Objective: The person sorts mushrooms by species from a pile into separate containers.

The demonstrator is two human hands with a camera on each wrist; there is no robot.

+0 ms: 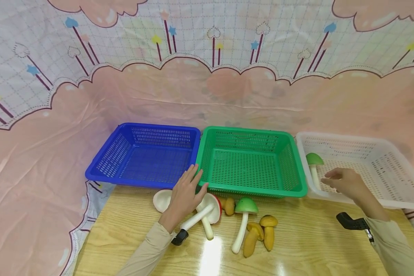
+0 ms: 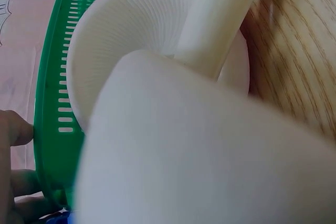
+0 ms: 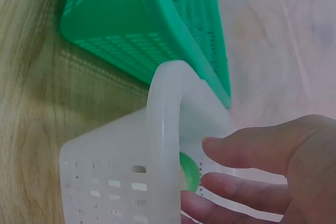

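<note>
The green-capped mushroom (image 1: 314, 165) was seen lying inside the white basket (image 1: 393, 153), propped against the wall nearest the green basket (image 1: 250, 132), just ahead of and to the left of the right hand (image 1: 343, 183). Its long axis was set nearly upright, cap high, pale stem slanting down toward the basket floor. The right hand was held over the basket's near rim with fingers loosely spread and nothing pinched; no contact with the mushroom could be made out. It was clearly the nearer hand.

The left hand (image 1: 186, 195), well apart from that mushroom, was laid with straight fingers reaching to the corner where the blue basket (image 1: 110, 168) met the green one, over a red-and-white mushroom (image 1: 207, 212) on the surface (image 1: 296, 249). Whether the palm touched it could not be told. To the right of that hand a second green mushroom (image 1: 244, 216) and small yellow mushrooms (image 1: 260, 234) were scattered.

From the right wrist, only a sliver of green cap (image 3: 190, 178) was shown behind the white rim, beside relaxed fingertips (image 3: 220, 145). From the left wrist, the white gilled underside (image 2: 131, 40) and stem filled the view, hidden from the head camera.
</note>
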